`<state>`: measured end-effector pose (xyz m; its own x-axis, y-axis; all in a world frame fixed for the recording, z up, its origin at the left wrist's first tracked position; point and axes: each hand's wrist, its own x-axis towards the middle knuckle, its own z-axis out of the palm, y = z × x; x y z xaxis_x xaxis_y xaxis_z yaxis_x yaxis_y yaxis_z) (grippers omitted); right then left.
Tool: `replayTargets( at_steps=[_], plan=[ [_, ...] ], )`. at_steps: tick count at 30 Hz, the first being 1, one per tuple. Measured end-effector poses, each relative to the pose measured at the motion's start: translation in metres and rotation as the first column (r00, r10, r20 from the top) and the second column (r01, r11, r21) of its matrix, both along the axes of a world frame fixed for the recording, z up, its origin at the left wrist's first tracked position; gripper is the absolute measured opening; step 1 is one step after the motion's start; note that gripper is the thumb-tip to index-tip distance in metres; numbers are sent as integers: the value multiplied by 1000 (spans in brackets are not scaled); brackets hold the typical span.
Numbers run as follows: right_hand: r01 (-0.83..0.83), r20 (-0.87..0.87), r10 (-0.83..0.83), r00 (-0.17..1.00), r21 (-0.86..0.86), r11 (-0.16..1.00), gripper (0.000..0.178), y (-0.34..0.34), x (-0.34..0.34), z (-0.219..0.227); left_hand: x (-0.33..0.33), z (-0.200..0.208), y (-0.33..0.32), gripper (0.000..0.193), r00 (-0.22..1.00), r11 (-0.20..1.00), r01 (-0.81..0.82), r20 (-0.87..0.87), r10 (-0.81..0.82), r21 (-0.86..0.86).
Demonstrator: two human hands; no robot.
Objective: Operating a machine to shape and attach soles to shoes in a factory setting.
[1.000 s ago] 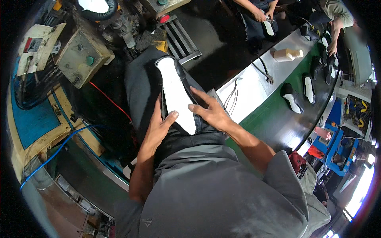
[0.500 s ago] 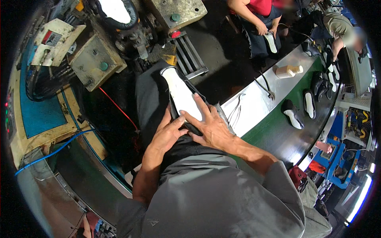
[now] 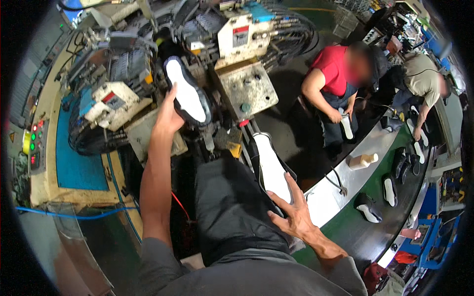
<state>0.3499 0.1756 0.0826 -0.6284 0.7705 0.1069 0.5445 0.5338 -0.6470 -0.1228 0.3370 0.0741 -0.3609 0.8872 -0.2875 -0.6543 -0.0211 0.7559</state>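
A black shoe upper with a white insole sits sole side up on the machine ahead. My left hand is closed on its near left side, thumb along the white edge and the other fingers hidden beneath. A second black shoe upper with a white insole lies along my right thigh, its narrow end pointing away. My right hand holds its near end, with fingers spread over the insole and rim.
Beside the machine stand control boxes with green and red buttons. On the right, a metal ledge carries a pale bottle and pincers. Several shoe uppers lie on the green conveyor. Two co-workers handle shoe parts beyond.
My left hand has left the upper on my lap and reached forward to the one on the machine. My right hand stays on the lap upper. The view has tilted up.
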Motion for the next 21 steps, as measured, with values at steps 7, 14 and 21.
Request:
replayTargets(
  at_steps=[7,14,21],
  plan=[
    [-120,-56,140,989,274,954,66,98,-103,47,1,16,-16,37,999,993,6,-37,-10,-116],
    [-153,-164,218,962,338,929,68,172,-227,41,55,21,-195,103,946,909,262,101,-308,325],
    [-78,-185,141,973,309,948,67,184,-279,2,67,-58,-309,117,909,997,4,417,26,-72]
  ],
)
